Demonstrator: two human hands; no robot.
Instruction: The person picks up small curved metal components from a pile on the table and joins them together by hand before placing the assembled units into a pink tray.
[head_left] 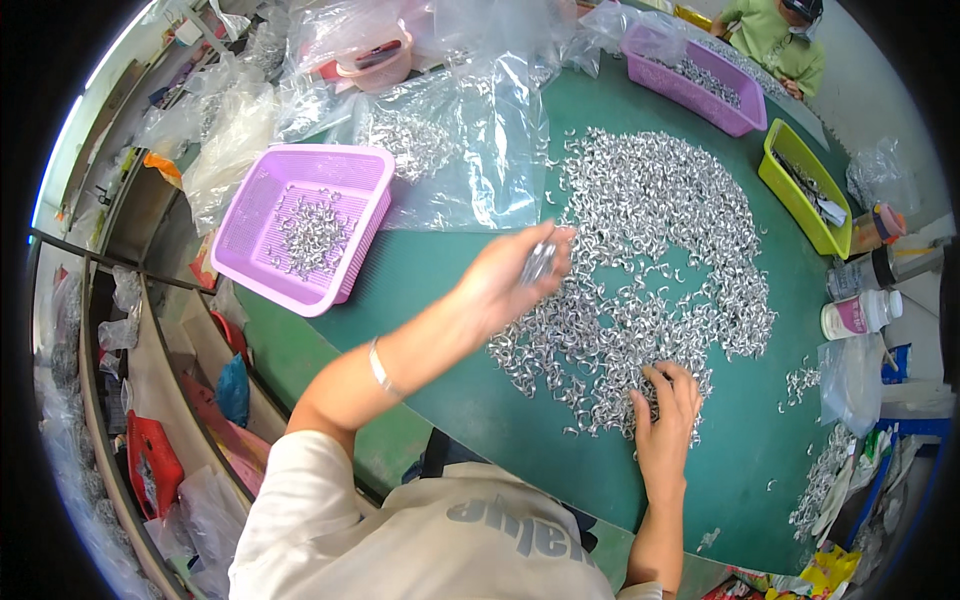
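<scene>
A large pile of small curved silver metal pieces [665,190] spreads over the green table [460,400]. My left hand [500,275] is raised at the pile's left side, palm turned up, fingers closed around a small bunch of the curved metal pieces [538,263], slightly blurred. At the pile's near edge, my right hand [670,415] rests palm down among the pieces. Its thumb stands apart from the bent fingers, and loose pieces lie between them. To the left, a purple basket [375,205] contains a heap of similar pieces.
Clear plastic bags [500,150] cover the table's far left. A long purple bin [750,120] and a yellow-green bin [835,240] stand at the far right, near a person in green [770,45]. A white bottle [862,315] sits at the right edge. Shelving [165,350] runs along the left.
</scene>
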